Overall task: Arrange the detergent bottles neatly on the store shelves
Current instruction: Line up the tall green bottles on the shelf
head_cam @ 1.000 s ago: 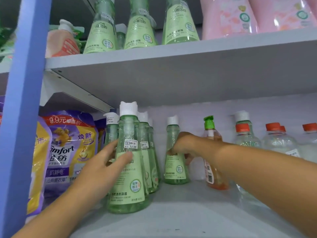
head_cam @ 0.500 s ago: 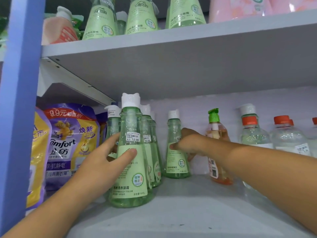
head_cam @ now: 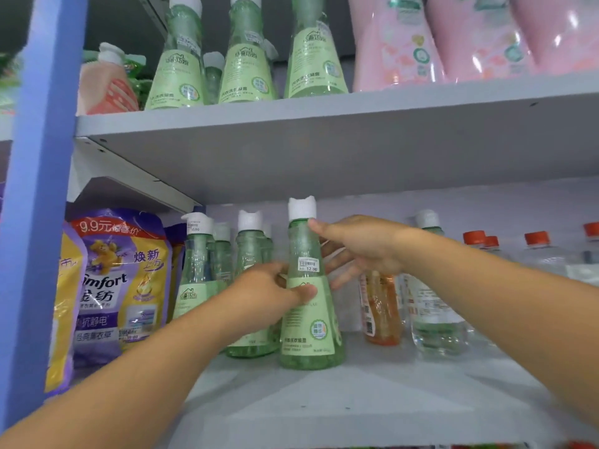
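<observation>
A green detergent bottle [head_cam: 308, 322] with a white eared cap and a 12.00 price sticker stands upright on the lower grey shelf [head_cam: 356, 403]. My left hand [head_cam: 265, 296] wraps its body from the left, thumb across the label. My right hand [head_cam: 356, 247] holds its neck from the right, thumb on the front and fingers spread behind. More green bottles [head_cam: 249, 280] stand in a cluster just left of it, partly hidden by my left hand. Three matching bottles [head_cam: 246, 56] line the upper shelf.
Purple and yellow Comfort pouches [head_cam: 120, 280] fill the lower shelf's left end beside a blue upright [head_cam: 39, 189]. An orange liquid bottle [head_cam: 382, 309], a clear bottle [head_cam: 434, 319] and orange-capped bottles [head_cam: 538, 251] stand to the right. Pink pouches [head_cam: 395, 43] sit top right.
The price-tagged bottle in my left hand has shifted right, away from the cluster. My right hand left the rear bottle and came forward onto this bottle's neck.
</observation>
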A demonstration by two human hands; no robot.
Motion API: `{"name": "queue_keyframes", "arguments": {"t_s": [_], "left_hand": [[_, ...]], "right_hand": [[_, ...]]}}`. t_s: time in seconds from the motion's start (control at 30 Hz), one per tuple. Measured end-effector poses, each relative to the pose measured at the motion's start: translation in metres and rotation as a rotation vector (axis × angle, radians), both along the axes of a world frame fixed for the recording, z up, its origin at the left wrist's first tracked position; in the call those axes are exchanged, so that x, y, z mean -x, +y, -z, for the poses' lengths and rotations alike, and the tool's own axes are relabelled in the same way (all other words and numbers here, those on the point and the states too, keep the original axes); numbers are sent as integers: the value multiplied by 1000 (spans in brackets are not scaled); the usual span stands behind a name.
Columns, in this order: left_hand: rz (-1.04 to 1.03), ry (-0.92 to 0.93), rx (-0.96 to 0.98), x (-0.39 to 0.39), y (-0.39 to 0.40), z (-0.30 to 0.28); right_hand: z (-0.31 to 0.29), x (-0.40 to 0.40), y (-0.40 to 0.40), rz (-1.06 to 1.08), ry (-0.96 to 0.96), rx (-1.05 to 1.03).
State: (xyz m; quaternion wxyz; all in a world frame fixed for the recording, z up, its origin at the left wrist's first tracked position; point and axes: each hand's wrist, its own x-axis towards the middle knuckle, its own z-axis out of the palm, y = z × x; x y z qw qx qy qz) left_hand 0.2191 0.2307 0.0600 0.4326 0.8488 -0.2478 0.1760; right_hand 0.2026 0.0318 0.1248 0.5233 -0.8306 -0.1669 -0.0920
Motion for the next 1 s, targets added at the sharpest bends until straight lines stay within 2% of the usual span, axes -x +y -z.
{"name": "queue_keyframes", "arguments": {"t_s": [0.07,0.2,0.27,0.33,0.47,0.53,0.6,0.67,0.7,0.73,0.8,0.9,1.0], "left_hand": [[-69,-2,-62,-3,-19,-5],[-197,-1,-192,-5,-40,-15],[-254,0,-233,-7,-45,-17],[-277,11,-255,-10,-48,-16],[-339,7,-264,-10,-47,-11],[-390,-11,-254,-6,-48,-9],[-409,-273,-205,1,-55,-7],[-304,-587,-59,8,-74,-9],[-195,-590,37,16,-88,-15],[-86,-489,104,23,-105,-21],[18,-179,37,32,-140,-30],[10,25,-142,34,-181,-29],[-56,49,-136,30,-198,-25]], "right_hand": [[8,5,-3,32,-41,137],[3,11,-7,345,-280,473],[-14,25,-20,504,-473,509],[-28,45,-44,645,-577,513],[-22,74,-107,770,-449,529],[-14,83,-134,808,-428,414],[-13,89,-156,901,-468,347],[-10,90,-173,973,-389,455],[-4,88,-179,950,-285,489],[4,83,-184,893,-158,473],[27,74,-184,748,36,395],[45,64,-187,714,-17,328],[40,77,-205,713,-71,259]]}}
